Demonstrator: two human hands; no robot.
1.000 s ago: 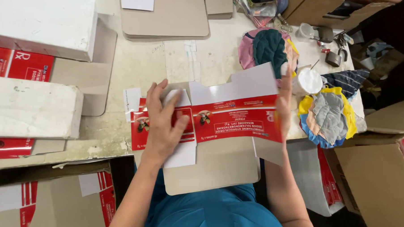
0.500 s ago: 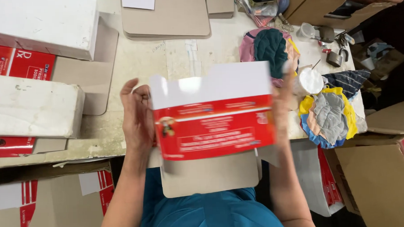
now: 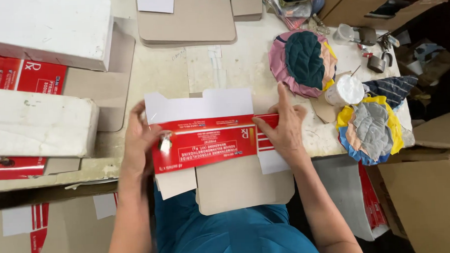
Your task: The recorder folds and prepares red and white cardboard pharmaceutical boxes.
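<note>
Your left hand [image 3: 138,144] grips the left end of the red and white carton blank [image 3: 205,137], thumb on top and fingers curled behind its edge, so that grip is closed on the carton. Your right hand [image 3: 285,127] lies flat on the right end of the same blank, fingers spread and pressing down; it pins the carton rather than pinching it. The blank lies across the near edge of the worktop [image 3: 183,73], at 6 o'clock from the table's middle, with its brown flaps [image 3: 242,183] hanging over toward your body.

At 9 o'clock from the carton, just beside your left hand, sits a white foam block [image 3: 35,123], with a second white block [image 3: 47,28] at 10 o'clock. Flat red cartons [image 3: 24,76] lie between them. At 12 o'clock a stack of brown card sheets [image 3: 186,20] rests well apart. At 1 o'clock a round bundle of cloth scraps [image 3: 302,61] lies near your right fingertips, and at 3 o'clock a second cloth bundle [image 3: 369,129] sits beside a small white tub [image 3: 347,90]. A padlock [image 3: 377,61] lies further off at 2 o'clock.
</note>
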